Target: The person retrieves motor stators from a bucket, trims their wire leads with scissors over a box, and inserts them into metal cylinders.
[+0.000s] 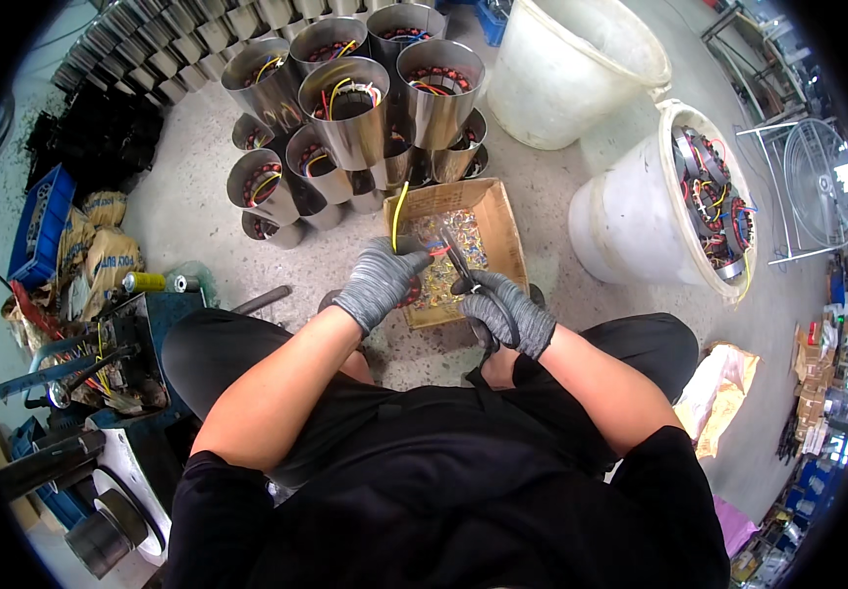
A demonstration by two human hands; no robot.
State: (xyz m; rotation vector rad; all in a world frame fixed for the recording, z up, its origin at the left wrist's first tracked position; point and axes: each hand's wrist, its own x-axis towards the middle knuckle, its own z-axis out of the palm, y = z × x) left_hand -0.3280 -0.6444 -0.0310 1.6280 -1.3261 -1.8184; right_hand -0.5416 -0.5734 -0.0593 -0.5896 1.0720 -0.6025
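My left hand (382, 280), in a grey knitted glove, is closed around wires, with a yellow wire (400, 211) standing up from it and red wire ends (438, 250) poking out to the right. Below its fingers shows part of a wound motor stator (412, 291), mostly hidden by the hand. My right hand (510, 316), gloved alike, grips scissors (459, 257) with dark handles; their blades point up and left, close beside the red wire ends. Under both hands stands an open cardboard box (504, 231), its bottom covered with short coloured wire scraps (463, 228).
Stacked metal cylinders (345, 118) with wired stators stand beyond the box. At right are a white bucket (620, 211) full of stators and another white bucket (566, 74). A machine (139, 344) stands at left, a fan (821, 182) far right.
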